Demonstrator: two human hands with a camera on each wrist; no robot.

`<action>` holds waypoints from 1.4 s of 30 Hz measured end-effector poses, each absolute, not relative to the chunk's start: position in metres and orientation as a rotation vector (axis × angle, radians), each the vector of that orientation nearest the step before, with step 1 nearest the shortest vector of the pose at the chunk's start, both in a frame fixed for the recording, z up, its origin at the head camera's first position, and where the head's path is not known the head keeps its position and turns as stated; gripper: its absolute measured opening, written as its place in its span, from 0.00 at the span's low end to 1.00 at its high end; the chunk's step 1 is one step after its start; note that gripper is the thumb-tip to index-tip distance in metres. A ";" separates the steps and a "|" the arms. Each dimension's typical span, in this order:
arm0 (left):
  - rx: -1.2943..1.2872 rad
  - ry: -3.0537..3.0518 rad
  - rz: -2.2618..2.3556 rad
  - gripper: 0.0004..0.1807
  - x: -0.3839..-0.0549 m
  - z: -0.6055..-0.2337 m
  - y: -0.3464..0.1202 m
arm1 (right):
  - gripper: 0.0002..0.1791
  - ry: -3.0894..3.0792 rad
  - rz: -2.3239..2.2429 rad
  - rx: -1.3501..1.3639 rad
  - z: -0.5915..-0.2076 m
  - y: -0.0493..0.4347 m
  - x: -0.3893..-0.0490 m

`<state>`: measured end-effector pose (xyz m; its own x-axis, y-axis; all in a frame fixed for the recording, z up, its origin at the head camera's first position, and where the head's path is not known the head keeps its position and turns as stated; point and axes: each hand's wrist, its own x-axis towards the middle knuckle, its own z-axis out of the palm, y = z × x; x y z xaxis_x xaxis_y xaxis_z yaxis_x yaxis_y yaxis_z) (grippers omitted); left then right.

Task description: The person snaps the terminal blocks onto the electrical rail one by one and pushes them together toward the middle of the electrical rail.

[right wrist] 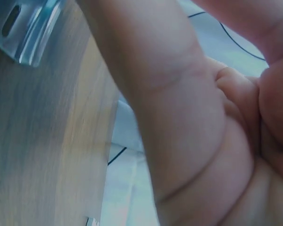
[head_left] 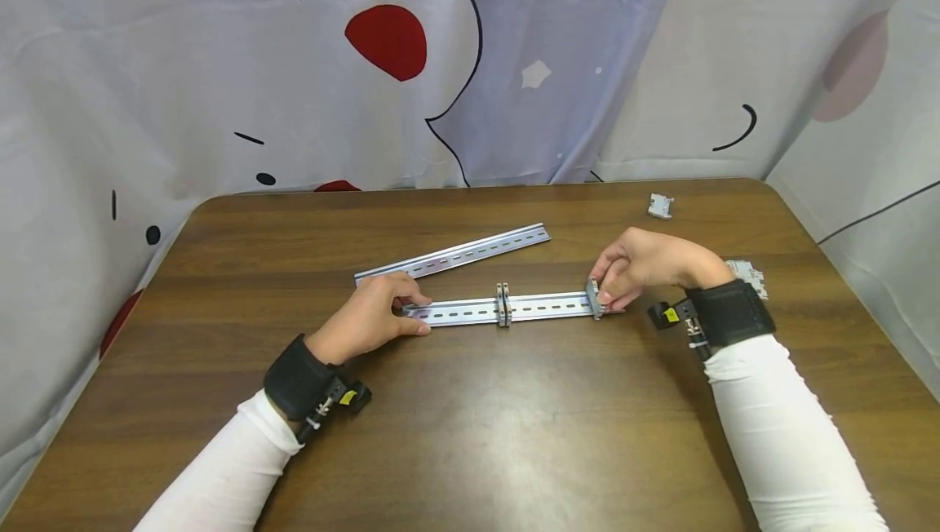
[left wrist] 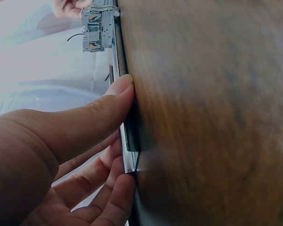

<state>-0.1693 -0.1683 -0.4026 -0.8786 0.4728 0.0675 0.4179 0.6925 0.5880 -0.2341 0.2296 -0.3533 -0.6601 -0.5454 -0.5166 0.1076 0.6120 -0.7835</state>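
A slotted metal DIN rail (head_left: pixel 470 312) lies across the table. My left hand (head_left: pixel 373 313) grips its left end, thumb (left wrist: pixel 120 89) along the near edge and fingers on the far side. Near the rail's middle, thin grey terminal blocks (head_left: pixel 503 305) stand upright; they also show as grey blocks (left wrist: pixel 98 28) in the left wrist view. At the right end, my right hand (head_left: pixel 637 264) pinches another grey terminal block (head_left: pixel 594 299) against the rail. In the right wrist view the palm fills much of the picture and hides that block, while a rail corner (right wrist: pixel 31 47) shows.
A second slotted rail (head_left: pixel 455 253) lies at a slant behind the first. One loose grey terminal block (head_left: pixel 660 206) is near the table's back edge. More grey blocks (head_left: pixel 747 277) lie partly behind the right wrist. A patterned curtain (head_left: pixel 529 124) hangs behind the table.
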 end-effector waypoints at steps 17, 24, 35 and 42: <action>0.717 2.801 0.931 0.18 -0.169 -0.401 -0.168 | 0.20 2.073 -1.106 -0.344 -0.359 0.205 -0.229; 0.717 2.799 0.931 0.19 -0.169 -0.401 -0.169 | 0.20 2.091 -1.111 -0.376 -0.360 0.194 -0.226; 0.721 2.797 0.944 0.18 -0.169 -0.401 -0.169 | 0.22 2.077 -1.188 -0.411 -0.366 0.173 -0.220; 0.733 2.798 0.942 0.18 -0.170 -0.402 -0.169 | 0.23 2.028 -1.300 -0.427 -0.374 0.161 -0.216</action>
